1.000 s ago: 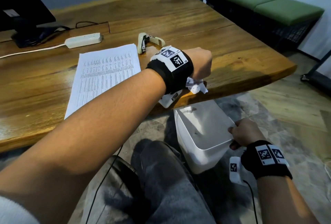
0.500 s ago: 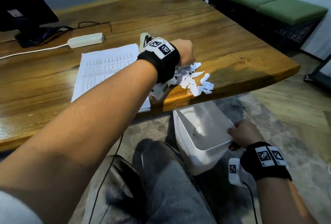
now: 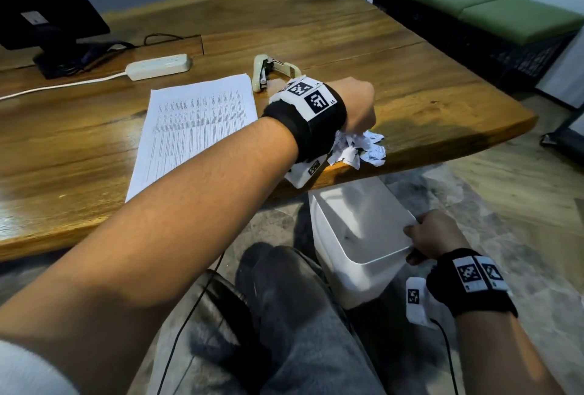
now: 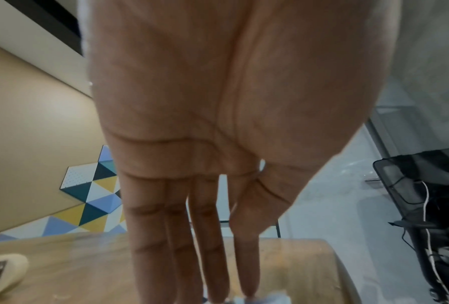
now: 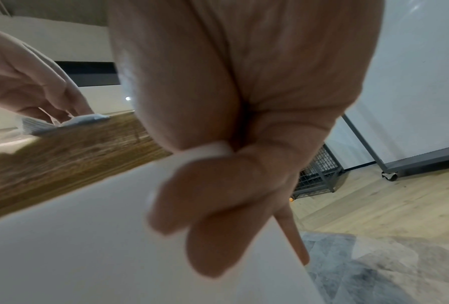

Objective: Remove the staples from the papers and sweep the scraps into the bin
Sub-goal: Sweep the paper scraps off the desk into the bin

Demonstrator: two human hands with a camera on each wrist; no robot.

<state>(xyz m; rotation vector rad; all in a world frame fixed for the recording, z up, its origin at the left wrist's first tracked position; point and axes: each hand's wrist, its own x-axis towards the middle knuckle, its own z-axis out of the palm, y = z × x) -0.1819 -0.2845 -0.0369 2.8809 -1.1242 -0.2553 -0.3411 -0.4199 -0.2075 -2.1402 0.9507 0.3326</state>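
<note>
— So where are the scraps point(image 3: 360, 149) right now?

— At the near edge of the wooden table point(image 3: 410, 84), a small heap of torn white bits, some of them poking out past the rim. The left hand point(image 3: 358, 105) stands on its side right behind them, fingers point(image 4: 213, 236) straight and held together, their tips down at the paper. It grips nothing; it is a flat hand set against the heap.

— And the bin point(image 3: 354, 274)?

— White, open-topped, sitting below the table edge and just under the heap, tilted with its mouth turned up toward the table. The right hand point(image 3: 433, 233) holds it by the rim at a corner. The right wrist view shows the thumb point(image 5: 192, 115) on one side of the white rim and curled fingers on the other, so the plastic is pinched between them.

— Anything inside the bin?

— A few dark specks on its floor; I cannot tell what they are.

— What about the papers point(image 3: 196, 129)?

— A printed sheet or stack lies flat on the table to the left of the left forearm, its near corner at the table edge. Whether any staple is in it is too small to see.

— Other things on the table?

— A pale staple remover point(image 3: 271, 73) beyond the left wrist, just past the top corner of the papers. Farther left, a white power strip point(image 3: 158, 66) with its cord, and a dark monitor point(image 3: 47, 5) at the far corner.
</note>
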